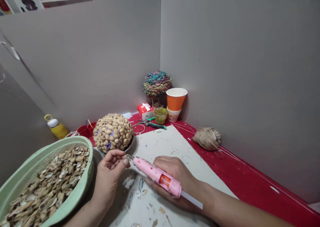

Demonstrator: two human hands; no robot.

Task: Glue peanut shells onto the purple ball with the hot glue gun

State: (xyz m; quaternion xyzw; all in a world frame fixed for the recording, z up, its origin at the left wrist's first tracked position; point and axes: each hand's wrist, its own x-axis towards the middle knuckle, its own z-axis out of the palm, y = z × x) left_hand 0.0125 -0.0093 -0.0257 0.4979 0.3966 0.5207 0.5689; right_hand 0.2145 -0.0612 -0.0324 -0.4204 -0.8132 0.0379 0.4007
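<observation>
The red tabletop [232, 173] carries a pale, scrap-littered sheet [170, 143]. Around the sheet's middle lie a dish [130, 145] under a peanut-covered ball [113, 131] at ten o'clock, pliers [157, 125], tub [160, 117] and tissue pack [145, 111] near twelve, and a twine bundle [206, 138] at two.

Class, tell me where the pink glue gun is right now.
In the head view, the pink glue gun is at lower centre, held in the right hand, with its nozzle close to the left hand.
</observation>
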